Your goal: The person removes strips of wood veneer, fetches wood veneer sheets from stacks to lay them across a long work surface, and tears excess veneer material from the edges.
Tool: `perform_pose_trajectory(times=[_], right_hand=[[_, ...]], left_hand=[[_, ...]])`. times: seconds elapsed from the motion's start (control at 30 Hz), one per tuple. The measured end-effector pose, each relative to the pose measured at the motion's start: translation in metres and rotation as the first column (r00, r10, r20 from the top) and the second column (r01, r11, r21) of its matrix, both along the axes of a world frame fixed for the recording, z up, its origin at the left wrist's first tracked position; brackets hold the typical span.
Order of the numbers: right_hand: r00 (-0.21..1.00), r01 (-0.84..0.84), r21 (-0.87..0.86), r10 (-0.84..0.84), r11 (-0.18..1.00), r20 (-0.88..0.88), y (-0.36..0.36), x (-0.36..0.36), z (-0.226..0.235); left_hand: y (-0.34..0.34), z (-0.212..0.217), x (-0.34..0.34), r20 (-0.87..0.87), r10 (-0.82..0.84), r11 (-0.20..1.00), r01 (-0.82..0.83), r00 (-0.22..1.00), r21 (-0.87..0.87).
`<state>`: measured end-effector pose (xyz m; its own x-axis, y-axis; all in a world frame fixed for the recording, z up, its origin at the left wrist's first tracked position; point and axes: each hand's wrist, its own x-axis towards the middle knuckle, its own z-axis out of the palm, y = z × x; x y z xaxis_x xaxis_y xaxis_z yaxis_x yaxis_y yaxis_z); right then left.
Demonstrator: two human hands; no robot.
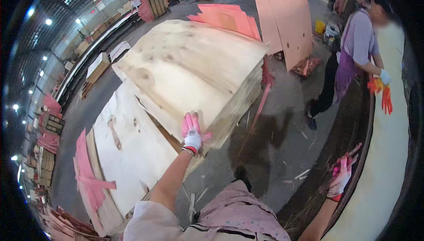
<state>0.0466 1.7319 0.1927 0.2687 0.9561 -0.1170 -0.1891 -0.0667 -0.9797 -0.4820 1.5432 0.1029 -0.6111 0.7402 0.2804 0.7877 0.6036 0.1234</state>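
My left hand, in a white glove with pink fingers, lies flat with fingers stretched on the near corner of a thick stack of pale wood veneer sheets. Left of it, more white veneer sits lower, with a dark gap between the two. My right hand, in a similar glove, is at the dark edge of a long table topped with a pale sheet. Its fingers look curled around something thin and pinkish that I cannot make out.
A co-worker leans over the long table, wearing gloves. Pink sheets lie behind the stack, and tall pink boards stand beyond. Wood scraps litter the floor between stack and table. Pink strips hang at the left.
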Motion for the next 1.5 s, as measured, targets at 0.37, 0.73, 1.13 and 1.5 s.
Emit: perform_pose_trajectory(times=[0.37,0.73,1.13,1.5], right_hand=[[1.0,-0.008,-0.035,0.007,0.999,-0.004,0.136,-0.045,0.02],[0.998,0.027,0.021,-0.028,0.999,0.057,0.231,-0.063,0.008],[0.976,0.209,-0.039,-0.211,0.977,-0.048,0.278,0.015,-0.034],[0.893,0.422,0.137,-0.436,0.896,0.106,0.312,0.085,-0.016]], left_hand=[[0.037,0.075,-0.008,0.12,-0.258,0.966,0.253,0.959,0.054],[0.049,0.093,0.103,0.372,-0.13,0.989,0.146,0.919,-0.016],[-0.021,-0.103,0.12,0.952,0.306,0.154,-0.985,-0.03,-0.08],[0.035,-0.027,0.149,0.84,-0.452,0.614,-0.788,-0.302,0.047]])
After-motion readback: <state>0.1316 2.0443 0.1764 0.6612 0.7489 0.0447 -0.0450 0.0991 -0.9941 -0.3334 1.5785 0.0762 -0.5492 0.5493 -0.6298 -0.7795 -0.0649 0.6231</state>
